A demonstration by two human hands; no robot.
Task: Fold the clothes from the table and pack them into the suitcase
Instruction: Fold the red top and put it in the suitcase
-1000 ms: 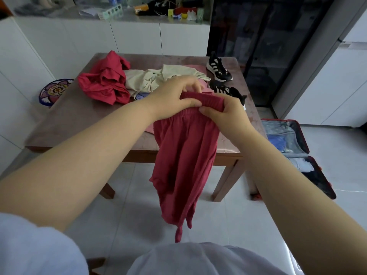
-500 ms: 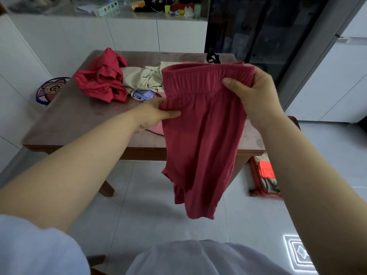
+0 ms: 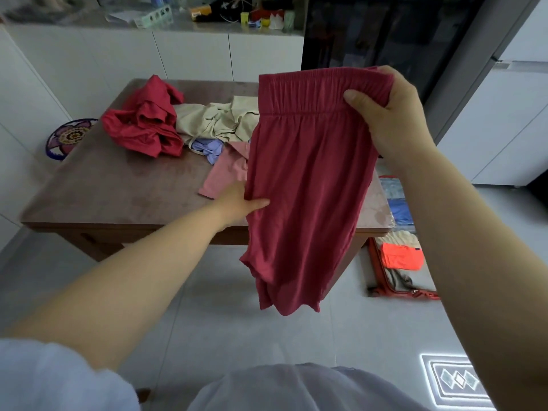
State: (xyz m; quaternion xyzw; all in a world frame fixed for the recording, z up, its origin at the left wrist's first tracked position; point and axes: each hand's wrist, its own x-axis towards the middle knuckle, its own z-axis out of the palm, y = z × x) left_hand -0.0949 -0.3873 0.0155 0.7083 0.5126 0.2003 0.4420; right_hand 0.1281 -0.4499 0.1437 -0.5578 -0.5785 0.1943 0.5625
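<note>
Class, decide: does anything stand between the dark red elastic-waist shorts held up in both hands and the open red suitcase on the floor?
Yes, partly: the brown wooden table has its near right corner and leg between the dark red shorts and the open red suitcase. Nothing else visible blocks the floor path.

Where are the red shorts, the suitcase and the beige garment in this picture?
red shorts [image 3: 308,179], head view, front fabric below the waistband.
suitcase [image 3: 422,295], head view, red near rim.
beige garment [image 3: 219,123], head view, crumpled middle.
</note>
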